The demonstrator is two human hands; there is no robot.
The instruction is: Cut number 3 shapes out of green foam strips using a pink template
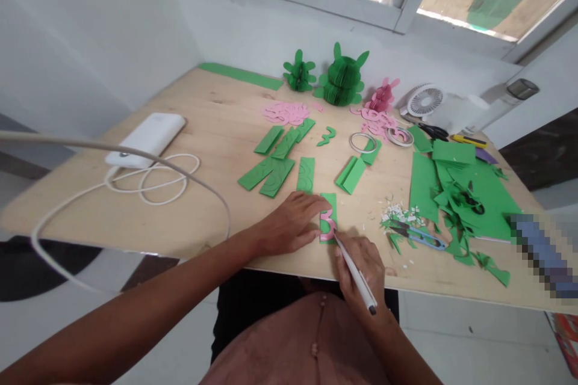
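Observation:
My right hand (363,264) grips a white pen (355,271), its tip at the right edge of a pink paper figure 3 (331,230). The 3 lies flat on a green paper strip (329,198) at the table's front. With fingers stretched and thumb apart, my left hand (293,222) rests on the left side of the 3 and strip, pressing them to the table. Just beyond are more green strips with drawn outlines (305,174), a folded green piece (350,174) and a cut green 3 (326,136).
Pink cut-outs (286,113), tape rolls (362,142) and green honeycomb paper figures (344,81) stand or lie farther back. Blue-handled scissors (419,234) lie among scraps on the right, near green sheets (423,186). A white power bank (147,139) with a looped cable is left.

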